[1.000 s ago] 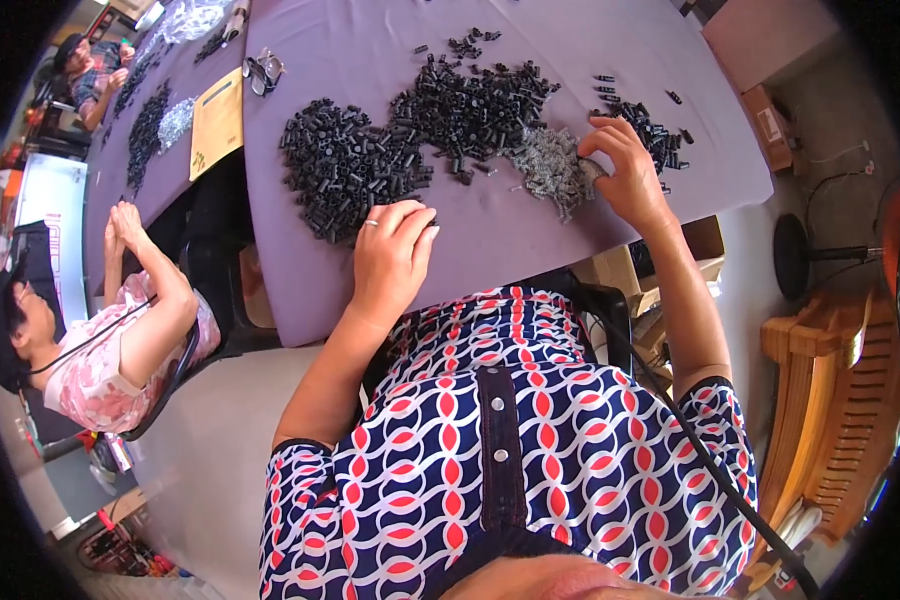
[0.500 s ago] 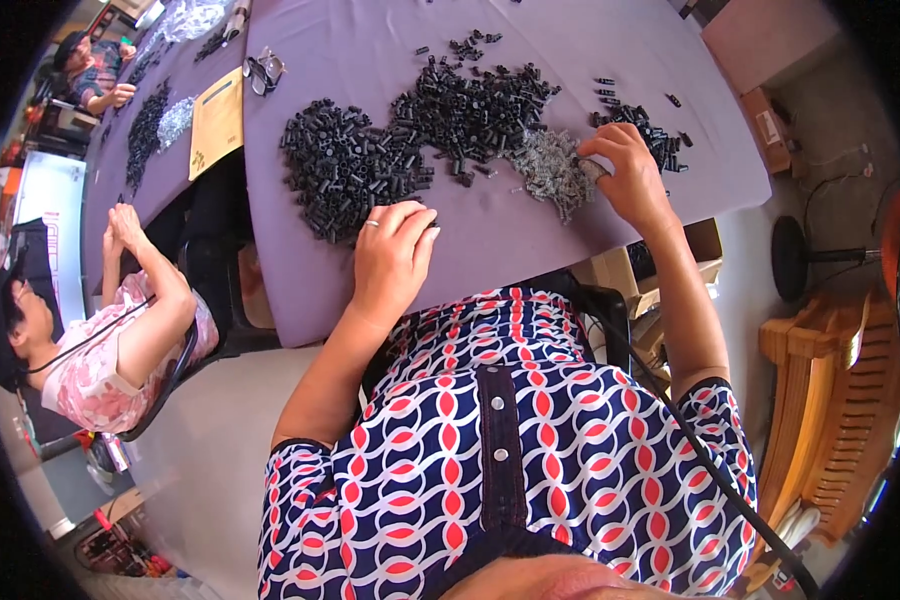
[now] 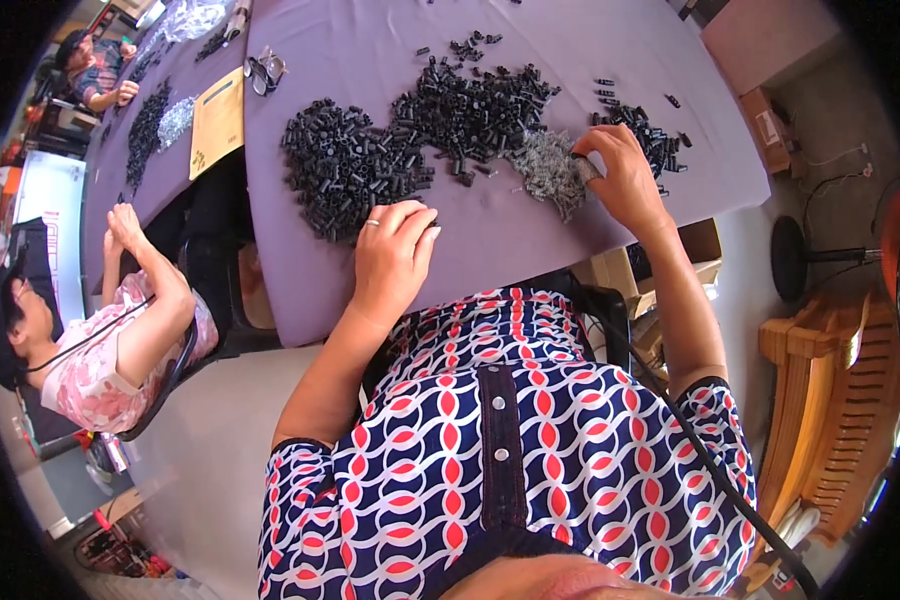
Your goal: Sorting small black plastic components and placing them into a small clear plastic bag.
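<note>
My left hand (image 3: pixel 394 258) rests near the table edge, its fingers curled closed. A small black piece shows dark between the fingertips, mostly hidden. Just behind that hand lies a large heap of short black cylindrical parts (image 3: pixel 342 170). At the right, my right hand (image 3: pixel 625 185) reaches over a pile of small clear parts (image 3: pixel 550 168), thumb and forefinger bent toward each other at its edge. Whatever those fingertips hold is too small to make out. A second heap of black parts (image 3: pixel 475 105) lies behind the clear pile. More black pieces (image 3: pixel 642 130) lie beyond my right hand.
A purple cloth covers the table (image 3: pixel 490 250). Eyeglasses (image 3: pixel 265 70) and a yellow envelope (image 3: pixel 218 122) lie at the left. A person (image 3: pixel 135 310) sits to my left, another (image 3: pixel 95 75) farther off. Cardboard boxes (image 3: pixel 705 245) stand below the table's right edge.
My right hand has shifted slightly at the clear pile, its thumb and forefinger changing their bend. My left hand stays nearly still.
</note>
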Demonstrator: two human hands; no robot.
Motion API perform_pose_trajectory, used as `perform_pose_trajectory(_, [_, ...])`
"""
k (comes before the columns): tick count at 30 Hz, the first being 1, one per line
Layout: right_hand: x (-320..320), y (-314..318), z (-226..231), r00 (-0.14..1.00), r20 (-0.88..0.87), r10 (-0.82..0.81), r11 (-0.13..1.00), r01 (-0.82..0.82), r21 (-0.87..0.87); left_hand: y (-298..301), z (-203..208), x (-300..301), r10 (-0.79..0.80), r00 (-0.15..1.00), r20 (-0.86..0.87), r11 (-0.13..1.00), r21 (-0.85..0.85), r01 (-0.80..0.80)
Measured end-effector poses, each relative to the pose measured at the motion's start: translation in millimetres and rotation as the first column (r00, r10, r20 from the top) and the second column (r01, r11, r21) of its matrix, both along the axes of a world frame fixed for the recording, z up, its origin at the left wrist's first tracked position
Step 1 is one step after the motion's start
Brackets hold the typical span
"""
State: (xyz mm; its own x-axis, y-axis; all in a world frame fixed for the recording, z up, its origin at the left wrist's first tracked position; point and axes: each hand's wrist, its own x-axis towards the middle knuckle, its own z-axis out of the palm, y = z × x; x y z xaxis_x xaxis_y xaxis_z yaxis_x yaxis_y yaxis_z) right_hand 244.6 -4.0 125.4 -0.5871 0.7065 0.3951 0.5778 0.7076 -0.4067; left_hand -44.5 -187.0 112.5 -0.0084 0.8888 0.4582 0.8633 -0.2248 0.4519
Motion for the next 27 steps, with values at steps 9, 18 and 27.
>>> perform_pose_trajectory(9, [16, 33, 3, 0.964, -0.1, -0.246, 0.968, 0.249, 0.023, 1, -3, -2, -0.001, 1.0, -0.005, 1.0, 0.005, 0.001])
perform_pose_trajectory(18, [7, 12, 3, 0.991, -0.06, -0.122, 0.977, 0.131, 0.17, 3, 1, 1, -0.007, 1.0, -0.002, 1.0, 0.014, 0.007])
perform_pose_trajectory(27, [-21, 4, -31, 0.958, -0.272, -0.09, 0.976, 0.031, -0.214, 9, -2, 4, -0.012, 1.0, 0.006, 1.0, 0.017, 0.012])
